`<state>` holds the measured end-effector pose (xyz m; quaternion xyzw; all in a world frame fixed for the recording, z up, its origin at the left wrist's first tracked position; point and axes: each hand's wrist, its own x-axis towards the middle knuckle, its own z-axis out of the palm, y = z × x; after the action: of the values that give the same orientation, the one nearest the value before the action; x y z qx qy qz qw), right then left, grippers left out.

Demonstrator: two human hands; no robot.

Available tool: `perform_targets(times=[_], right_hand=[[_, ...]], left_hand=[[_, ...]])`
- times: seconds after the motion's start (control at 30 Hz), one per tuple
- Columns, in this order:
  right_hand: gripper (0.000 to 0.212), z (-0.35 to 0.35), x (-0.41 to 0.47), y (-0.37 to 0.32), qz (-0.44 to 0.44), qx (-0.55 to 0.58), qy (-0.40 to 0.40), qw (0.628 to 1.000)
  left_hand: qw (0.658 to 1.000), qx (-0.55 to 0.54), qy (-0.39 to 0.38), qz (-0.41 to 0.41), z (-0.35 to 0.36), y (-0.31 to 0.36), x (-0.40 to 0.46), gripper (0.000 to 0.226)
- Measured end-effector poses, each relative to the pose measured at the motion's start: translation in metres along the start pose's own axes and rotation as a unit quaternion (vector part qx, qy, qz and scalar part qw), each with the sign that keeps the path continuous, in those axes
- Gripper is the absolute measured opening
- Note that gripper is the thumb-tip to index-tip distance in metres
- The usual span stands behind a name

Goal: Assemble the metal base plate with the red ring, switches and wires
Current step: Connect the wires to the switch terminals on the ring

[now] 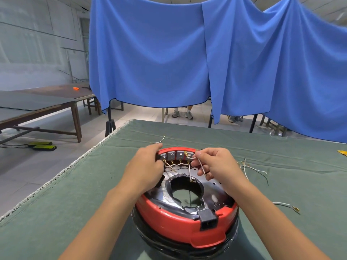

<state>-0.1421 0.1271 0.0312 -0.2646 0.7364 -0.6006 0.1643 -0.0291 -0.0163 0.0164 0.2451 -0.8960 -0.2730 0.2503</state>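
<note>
Red ring [180, 225] with metal plate [212, 190] sits mid-desk [78, 188], near the front edge. Left hand [146, 166] grips the ring's far-left rim by the switches [175, 155]. Right hand [216, 164] pinches a white wire [201, 167] at the rightmost switch. Loose wires [253, 170] lie right; bare cloth all round, left desk edge well apart.

Blue curtains [187, 53] hang behind the green-clothed table [225, 139]; wooden tables [47, 106] stand on pale tiled floor [90, 132].
</note>
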Motion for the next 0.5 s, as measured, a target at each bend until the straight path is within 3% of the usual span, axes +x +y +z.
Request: perform_targets(times=[0.27, 0.5], right_hand=[[0.023, 0.010, -0.001, -0.005, 0.052, -0.136, -0.005, 0.989], [0.024, 0.020, 0.010, -0.020, 0.147, -0.164, 0.010, 0.975]], left_hand=[[0.990, 0.101, -0.091, 0.041, -0.004, 0.003, -0.012, 0.055], [0.981, 0.181, -0.056, 0.042, -0.003, 0.011, -0.017, 0.047]])
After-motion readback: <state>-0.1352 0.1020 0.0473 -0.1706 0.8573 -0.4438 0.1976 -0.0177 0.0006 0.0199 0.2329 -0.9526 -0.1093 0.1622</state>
